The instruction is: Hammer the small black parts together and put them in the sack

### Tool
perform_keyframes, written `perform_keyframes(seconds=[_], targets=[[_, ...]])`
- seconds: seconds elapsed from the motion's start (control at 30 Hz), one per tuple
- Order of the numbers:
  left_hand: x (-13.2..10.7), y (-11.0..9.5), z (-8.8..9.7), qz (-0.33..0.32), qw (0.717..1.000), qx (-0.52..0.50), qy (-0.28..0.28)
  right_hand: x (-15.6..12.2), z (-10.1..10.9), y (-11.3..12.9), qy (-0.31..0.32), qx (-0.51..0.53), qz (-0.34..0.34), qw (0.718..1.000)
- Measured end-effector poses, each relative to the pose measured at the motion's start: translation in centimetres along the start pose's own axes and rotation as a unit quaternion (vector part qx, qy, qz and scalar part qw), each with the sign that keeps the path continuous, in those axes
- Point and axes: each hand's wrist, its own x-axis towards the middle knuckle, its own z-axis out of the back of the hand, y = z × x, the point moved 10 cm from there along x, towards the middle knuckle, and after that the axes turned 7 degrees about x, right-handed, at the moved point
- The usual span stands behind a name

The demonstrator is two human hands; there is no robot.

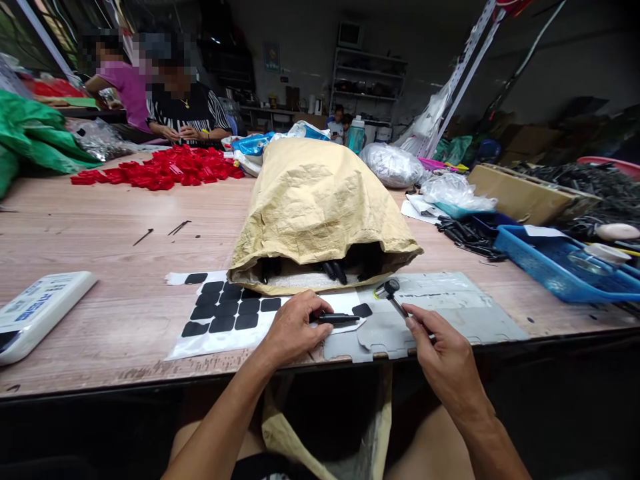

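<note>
The hands are apart, each closed on something: the left hand (299, 328) pinches one end of a black pen-shaped piece (340, 319), which points to 3 o'clock, and the right hand (445, 352) grips a small hammer (399, 307), its head towards 11 o'clock, near the piece. Below the hammer lies a grey board (480, 320); at the left hand's 9 o'clock a white sheet (200, 344) carries black squares (221, 323). Just beyond the hands, at 12 o'clock, a tan bag (320, 207) lies with its mouth facing them, more black pieces (339, 271) showing inside. Farther out on the desk (110, 230), a white box (47, 310) sits at 9 o'clock, a heap of red parts (165, 167) at 11, and a blue basket (555, 277) at 2. Beyond the red heap, a person in a striped top (193, 107) sits with both hands together.
</note>
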Motion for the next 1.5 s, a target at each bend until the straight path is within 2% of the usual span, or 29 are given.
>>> perform_keyframes(seconds=[0.17, 0.3, 0.37, 0.43, 0.5, 0.57, 0.67, 0.77, 0.9, 1.13, 1.3, 1.5], targets=[[0.7, -1.9, 0.0, -0.016, 0.996, 0.089, 0.006, -0.4, -0.4, -0.2, 0.013, 0.01, -0.022, 1.0], [2.2, -3.6, -1.4, -0.053, 0.992, 0.093, 0.061, -0.4, -0.5, -0.4, 0.019, 0.021, -0.042, 0.999], [2.8, -3.5, -1.7, -0.036, 0.996, 0.039, 0.071, -0.4, -0.4, -0.7, 0.02, 0.041, -0.052, 0.998], [3.1, -2.9, -1.4, -0.001, 0.996, -0.066, 0.055, -0.5, -0.1, -1.1, 0.014, 0.065, -0.061, 0.996], [2.8, -1.8, -1.3, 0.045, 0.981, -0.186, 0.045, -0.6, 0.1, -1.4, 0.006, 0.084, -0.069, 0.994], [2.1, -0.5, -1.2, 0.09, 0.968, -0.232, 0.035, -0.8, 0.1, -1.5, 0.0, 0.097, -0.074, 0.993], [0.9, 0.7, -0.3, 0.114, 0.984, -0.135, 0.007, -1.2, -0.2, -0.9, 0.004, 0.109, -0.075, 0.991], [0.2, 0.1, 0.2, 0.065, 0.996, -0.061, -0.007, -1.6, -0.9, 0.2, 0.015, 0.112, -0.069, 0.991], [-0.2, -1.2, 0.2, -0.017, 0.998, -0.056, -0.02, -1.9, -1.8, 2.1, 0.028, 0.112, -0.043, 0.992], [-0.6, -1.0, 0.6, -0.057, 0.996, -0.042, -0.052, -2.0, -2.7, 4.2, 0.056, 0.096, -0.004, 0.994], [-0.8, -1.3, 0.2, -0.067, 0.997, -0.008, -0.046, -1.9, -2.8, 4.6, 0.06, 0.086, 0.006, 0.994], [-0.9, -0.9, 0.0, -0.022, 0.997, 0.065, -0.042, -1.9, -2.8, 5.0, 0.061, 0.073, 0.014, 0.995]])
